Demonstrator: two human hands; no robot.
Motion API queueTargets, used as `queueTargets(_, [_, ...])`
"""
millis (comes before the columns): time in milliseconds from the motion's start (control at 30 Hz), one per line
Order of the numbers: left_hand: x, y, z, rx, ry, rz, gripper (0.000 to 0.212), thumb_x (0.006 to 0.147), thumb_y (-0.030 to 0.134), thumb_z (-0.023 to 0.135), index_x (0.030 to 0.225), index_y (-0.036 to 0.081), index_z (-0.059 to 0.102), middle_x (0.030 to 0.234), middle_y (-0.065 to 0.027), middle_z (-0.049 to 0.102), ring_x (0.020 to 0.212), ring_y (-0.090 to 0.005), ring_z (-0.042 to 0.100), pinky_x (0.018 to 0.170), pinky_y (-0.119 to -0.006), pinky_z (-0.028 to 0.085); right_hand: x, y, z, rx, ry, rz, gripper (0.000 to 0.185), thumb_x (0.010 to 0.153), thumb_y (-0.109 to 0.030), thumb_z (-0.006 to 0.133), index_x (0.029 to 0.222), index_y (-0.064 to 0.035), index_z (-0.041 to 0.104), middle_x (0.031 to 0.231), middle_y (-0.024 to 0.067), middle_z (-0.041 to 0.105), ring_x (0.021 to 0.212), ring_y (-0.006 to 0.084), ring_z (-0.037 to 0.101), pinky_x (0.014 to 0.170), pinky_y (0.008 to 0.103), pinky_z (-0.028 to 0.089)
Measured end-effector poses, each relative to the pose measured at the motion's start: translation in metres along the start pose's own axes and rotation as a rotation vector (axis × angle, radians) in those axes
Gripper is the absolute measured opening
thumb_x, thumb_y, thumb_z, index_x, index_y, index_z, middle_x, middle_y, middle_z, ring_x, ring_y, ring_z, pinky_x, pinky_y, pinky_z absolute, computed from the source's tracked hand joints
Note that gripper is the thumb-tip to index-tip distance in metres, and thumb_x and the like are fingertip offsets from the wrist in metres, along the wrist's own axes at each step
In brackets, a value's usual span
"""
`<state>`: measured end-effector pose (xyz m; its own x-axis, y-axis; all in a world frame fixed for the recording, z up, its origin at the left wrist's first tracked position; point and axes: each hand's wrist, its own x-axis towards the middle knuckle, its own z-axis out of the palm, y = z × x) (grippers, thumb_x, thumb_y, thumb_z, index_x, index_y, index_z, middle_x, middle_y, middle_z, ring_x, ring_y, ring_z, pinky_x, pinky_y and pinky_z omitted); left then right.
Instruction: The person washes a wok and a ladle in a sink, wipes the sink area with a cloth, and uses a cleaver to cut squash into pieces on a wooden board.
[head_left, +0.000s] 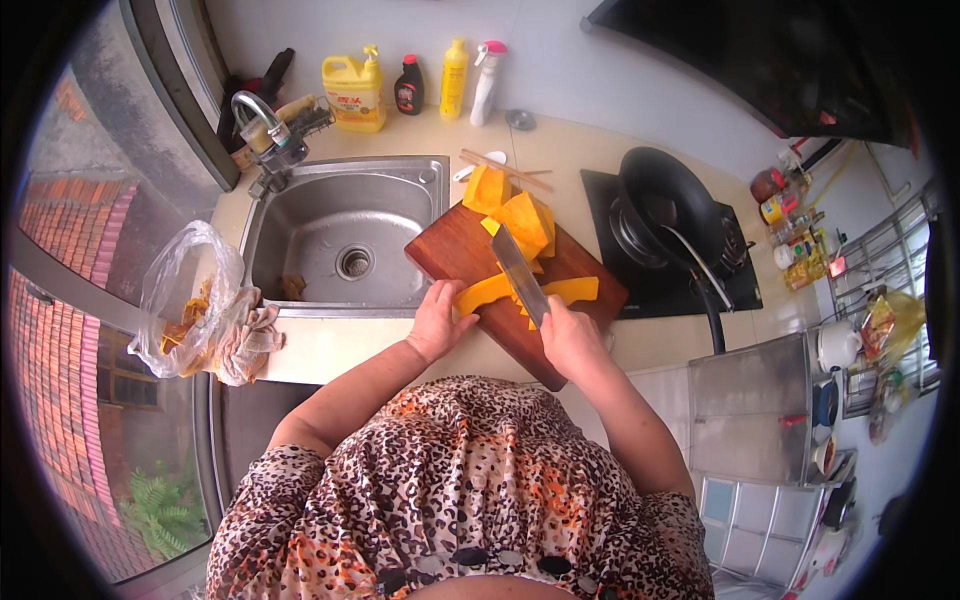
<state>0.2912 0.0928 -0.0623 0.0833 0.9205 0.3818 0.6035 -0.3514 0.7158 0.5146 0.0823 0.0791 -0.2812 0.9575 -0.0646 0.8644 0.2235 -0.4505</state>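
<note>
A wooden cutting board (442, 247) lies at an angle on the counter, its left corner by the sink. My right hand (571, 339) grips the handle of a kitchen knife (519, 274), whose broad blade slants up and left over the board. My left hand (441, 321) holds the left end of a long orange pumpkin slice (482, 292). Another pumpkin slice (574, 289) lies to the right of the blade, with small cut bits near the blade's lower part. Large pumpkin chunks (527, 223) are heaped at the board's far end.
A stainless steel sink (337, 202) with a faucet (259, 120) is at left. Beside it are a plastic bag (180, 300) with scraps and a rag (250, 337). A black wok (667, 202) stands on the gas hob at right. Chopsticks (510, 170) and a white spoon (487, 161) lie beyond the board.
</note>
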Motion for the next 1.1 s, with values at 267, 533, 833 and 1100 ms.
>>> queueTargets(267, [0.001, 0.002, -0.006, 0.009, -0.023, 0.072, 0.049, 0.074, 0.014, 0.076, 0.116, 0.005, 0.053, 0.108, -0.0156, 0.057, 0.101, -0.0357, 0.056, 0.087, -0.041, 0.049, 0.002, 0.006, 0.010, -0.027, -0.068, 0.017, 0.019, 0.094, -0.016, 0.046, 0.099, 0.0017, 0.049, 0.075, 0.0262, 0.063, 0.076, 0.0459, 0.062, 0.069, 0.0548, 0.048])
queueTargets(533, [0.005, -0.002, -0.009, 0.047, -0.015, 0.128, 0.046, 0.072, 0.014, 0.079, 0.112, 0.005, 0.057, 0.103, -0.0144, 0.059, 0.094, -0.0354, 0.059, 0.081, -0.040, 0.051, 0.025, -0.001, 0.027, -0.057, -0.275, 0.175, 0.024, 0.095, -0.019, 0.043, 0.101, 0.0029, 0.049, 0.099, 0.0304, 0.062, 0.097, 0.0461, 0.059, 0.084, 0.0525, 0.048])
queueTargets(833, [0.006, -0.001, -0.010, 0.016, -0.031, 0.078, 0.043, 0.074, 0.016, 0.077, 0.111, 0.005, 0.056, 0.103, -0.0153, 0.058, 0.098, -0.0359, 0.056, 0.084, -0.042, 0.049, 0.013, -0.019, -0.010, -0.026, -0.199, 0.124, 0.024, 0.096, -0.020, 0.041, 0.100, 0.0022, 0.050, 0.091, 0.0293, 0.063, 0.090, 0.0470, 0.060, 0.079, 0.0539, 0.048])
queueTargets(1100, [0.004, -0.005, -0.007, 0.049, 0.011, 0.145, 0.046, 0.071, 0.014, 0.079, 0.110, 0.005, 0.058, 0.100, -0.0129, 0.058, 0.086, -0.0318, 0.058, 0.073, -0.038, 0.051, 0.019, -0.017, 0.016, -0.125, -0.255, 0.139, 0.022, 0.095, -0.019, 0.043, 0.099, 0.0017, 0.050, 0.089, 0.0287, 0.064, 0.088, 0.0467, 0.061, 0.078, 0.0543, 0.048])
